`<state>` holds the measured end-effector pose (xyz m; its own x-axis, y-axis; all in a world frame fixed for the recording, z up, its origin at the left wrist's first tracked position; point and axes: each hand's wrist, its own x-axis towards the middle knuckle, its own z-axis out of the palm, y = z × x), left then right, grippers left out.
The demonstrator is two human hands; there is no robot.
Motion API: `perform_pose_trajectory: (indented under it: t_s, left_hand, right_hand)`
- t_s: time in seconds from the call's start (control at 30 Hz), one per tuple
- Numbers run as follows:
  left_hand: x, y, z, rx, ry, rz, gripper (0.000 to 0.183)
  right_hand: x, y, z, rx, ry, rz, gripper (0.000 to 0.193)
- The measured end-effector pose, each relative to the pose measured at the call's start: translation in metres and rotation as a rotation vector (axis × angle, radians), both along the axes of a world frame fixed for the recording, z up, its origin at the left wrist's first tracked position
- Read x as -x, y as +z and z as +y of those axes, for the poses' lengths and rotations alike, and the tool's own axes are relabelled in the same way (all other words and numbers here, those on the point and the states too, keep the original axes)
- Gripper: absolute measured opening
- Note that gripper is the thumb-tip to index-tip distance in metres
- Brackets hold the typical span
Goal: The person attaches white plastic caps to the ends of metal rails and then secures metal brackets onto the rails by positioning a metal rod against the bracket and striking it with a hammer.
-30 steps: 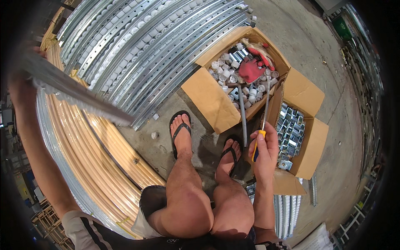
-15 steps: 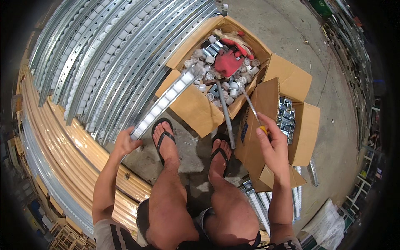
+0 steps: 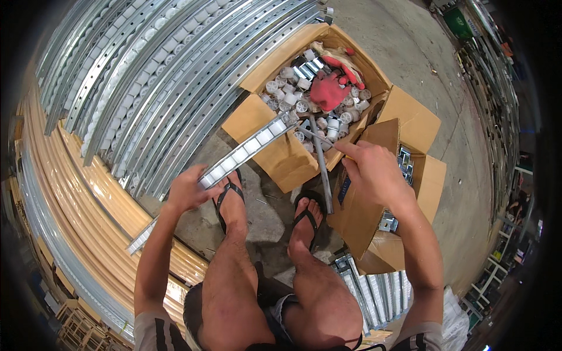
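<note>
My left hand (image 3: 190, 188) is closed around a metal roller track (image 3: 241, 153) with white rollers. The track slants up to the right, its far end over the open cardboard box (image 3: 275, 167). In my right hand (image 3: 377, 172) is a screwdriver (image 3: 321, 138); the grip hides its handle. The thin shaft points left, with its tip at or close to the track's far end; contact is too small to tell. Inside the box lie loose white rollers (image 3: 287, 98), shiny metal brackets (image 3: 308, 69) and a red work glove (image 3: 329, 90). A grey metal bar (image 3: 321, 169) leans over the box's near edge.
A second cardboard box (image 3: 430, 187) with metal brackets (image 3: 405, 164) stands at the right. Stacked roller tracks (image 3: 140, 76) fill the upper left, beside plastic-wrapped tan tubes (image 3: 76, 169). Short track pieces (image 3: 374, 298) lie near my right leg. Metal lengths (image 3: 486, 88) line the far right.
My right hand has moved up and left, bringing the screwdriver tip to the track's far end. My left hand and the track have shifted slightly right, the track now tilted flatter.
</note>
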<state>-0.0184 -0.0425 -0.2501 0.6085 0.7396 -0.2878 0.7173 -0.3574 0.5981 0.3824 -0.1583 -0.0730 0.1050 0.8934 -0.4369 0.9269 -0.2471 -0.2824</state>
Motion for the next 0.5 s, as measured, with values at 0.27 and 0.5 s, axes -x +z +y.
perform_pose_trajectory:
  t_s: [0.27,0.5]
  left_hand:
    - [-0.084,0.002,-0.008,-0.042,0.151,0.283,0.041]
    - [-0.083,0.001,-0.017,-0.063,0.200,0.291,0.040]
  right_hand:
    - [0.012,0.027,0.099,0.323,0.390,-0.175,0.023]
    - [0.030,0.046,0.108,0.373,0.419,-0.203,0.023]
